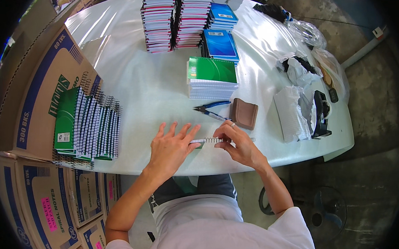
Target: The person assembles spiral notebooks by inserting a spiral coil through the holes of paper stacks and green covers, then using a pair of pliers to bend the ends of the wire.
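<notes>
Near the front edge of the table [135, 105], my right hand [241, 147] pinches a dark wire spiral [210, 140] between thumb and fingers. The coil lies sideways and reaches toward my left hand [171, 146], whose fingers are spread. A narrow white strip with a bit of green shows at my left thumb; most of that thing is hidden. Just beyond my right hand lie blue-handled cutting pliers [212, 110] and a brown block-like object [244, 114]. Farther off stands a stack of green-covered notebooks [213, 76] with white pages.
Spiral-bound green notebooks [87, 126] lean against a cardboard box [44, 96] at the left. Tall notebook piles [160, 23] and blue notebooks [221, 43] stand at the back. Torn paper [291, 113], a black device [321, 113] and plastic bags [307, 33] lie right. Cartons [46, 204] sit below left.
</notes>
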